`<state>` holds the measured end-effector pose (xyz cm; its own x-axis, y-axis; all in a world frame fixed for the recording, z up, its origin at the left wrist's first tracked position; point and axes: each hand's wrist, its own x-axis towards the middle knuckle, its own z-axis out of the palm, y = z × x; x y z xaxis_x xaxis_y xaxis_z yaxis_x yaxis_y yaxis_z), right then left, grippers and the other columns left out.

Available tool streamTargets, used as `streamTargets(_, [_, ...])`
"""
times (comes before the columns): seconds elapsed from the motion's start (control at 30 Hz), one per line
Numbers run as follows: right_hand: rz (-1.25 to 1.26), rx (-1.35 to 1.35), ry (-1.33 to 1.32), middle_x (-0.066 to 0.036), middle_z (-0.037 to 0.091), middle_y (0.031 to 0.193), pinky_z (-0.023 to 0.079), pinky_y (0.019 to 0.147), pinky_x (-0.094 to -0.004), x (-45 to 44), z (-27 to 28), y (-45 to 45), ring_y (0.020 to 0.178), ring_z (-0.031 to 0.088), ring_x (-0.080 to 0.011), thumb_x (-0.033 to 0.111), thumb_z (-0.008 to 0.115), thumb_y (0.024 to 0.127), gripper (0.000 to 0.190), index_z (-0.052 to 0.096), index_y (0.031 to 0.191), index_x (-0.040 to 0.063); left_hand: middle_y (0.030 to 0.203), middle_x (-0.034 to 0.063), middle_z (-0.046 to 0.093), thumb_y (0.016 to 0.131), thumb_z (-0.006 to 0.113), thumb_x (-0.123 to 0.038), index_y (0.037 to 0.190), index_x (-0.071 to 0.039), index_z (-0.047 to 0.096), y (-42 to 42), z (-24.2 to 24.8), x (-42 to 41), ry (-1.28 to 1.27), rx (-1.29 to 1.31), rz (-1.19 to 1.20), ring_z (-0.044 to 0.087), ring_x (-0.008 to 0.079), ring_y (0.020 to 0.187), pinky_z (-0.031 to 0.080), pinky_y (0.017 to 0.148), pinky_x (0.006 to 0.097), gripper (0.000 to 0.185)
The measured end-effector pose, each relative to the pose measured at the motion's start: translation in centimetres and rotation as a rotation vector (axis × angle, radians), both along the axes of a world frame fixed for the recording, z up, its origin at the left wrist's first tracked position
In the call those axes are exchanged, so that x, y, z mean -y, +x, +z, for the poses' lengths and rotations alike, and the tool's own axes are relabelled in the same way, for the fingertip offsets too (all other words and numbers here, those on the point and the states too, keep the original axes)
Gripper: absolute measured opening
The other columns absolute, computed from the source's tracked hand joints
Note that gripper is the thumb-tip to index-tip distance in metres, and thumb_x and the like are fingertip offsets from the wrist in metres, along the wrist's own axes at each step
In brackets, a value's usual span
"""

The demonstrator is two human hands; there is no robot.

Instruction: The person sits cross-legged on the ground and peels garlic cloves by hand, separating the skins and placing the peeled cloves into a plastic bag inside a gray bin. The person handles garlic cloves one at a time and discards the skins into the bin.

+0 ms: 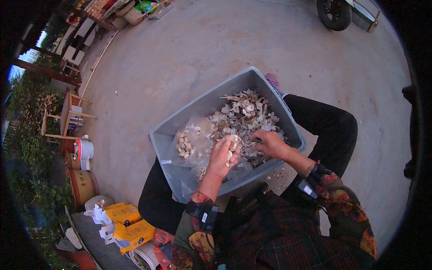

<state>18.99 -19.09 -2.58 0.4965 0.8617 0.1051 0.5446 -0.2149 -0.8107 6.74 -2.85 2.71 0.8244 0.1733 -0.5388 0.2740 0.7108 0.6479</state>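
A grey plastic bin (202,99) stands tilted between my knees. Over its middle, my left hand (221,155) holds garlic cloves (233,143) between thumb and fingers. Just to the right, my right hand (270,143) hovers over dry garlic skins (249,108), its fingers bent; whether something small is between them cannot be made out. On the left side of the bin lies a clear plastic bag (199,130), with loose garlic cloves (184,146) in it. Whole garlic bulbs (217,116) lie between the bag and the heap of skins.
Yellow cartons (135,233) lie at the lower left by my knee, above a white bucket (145,256). Farther left are a large glazed pot (81,185), a white pail (86,150) and an upturned wooden stool (67,114). A vehicle's wheel (334,15) shows at the top right.
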Motion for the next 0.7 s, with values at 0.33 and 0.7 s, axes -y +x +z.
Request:
streamTargets(0.33, [0.061, -0.448, 0.27, -0.01, 0.058, 0.096, 0.046, 0.077, -0.0324, -1.0, 5.7, -0.1, 0.088, 0.056, -0.023, 0.009, 0.064, 0.077, 0.03, 0.058, 0.106, 0.006, 0.07, 0.0047, 0.053, 0.092, 0.048, -0.028, 0.096, -0.006, 0.052, 0.1, 0.0, 0.5, 0.04, -0.063, -0.13, 0.042, 0.0073, 0.044, 0.029, 0.034, 0.0195, 0.022])
streamTargets(0.7, [0.056, -0.66, 0.198, -0.005, 0.059, 0.084, 0.045, 0.063, -0.0269, -0.9, 4.3, -0.5, 0.071, 0.055, -0.014, 0.01, 0.063, 0.078, 0.025, 0.057, 0.102, 0.003, 0.071, 0.0014, 0.051, 0.089, 0.051, -0.015, 0.103, -0.005, 0.05, 0.1, 0.8, 1.5, 0.189, -0.048, -0.246, 0.042, 0.0055, 0.047, 0.028, 0.035, 0.0181, 0.017])
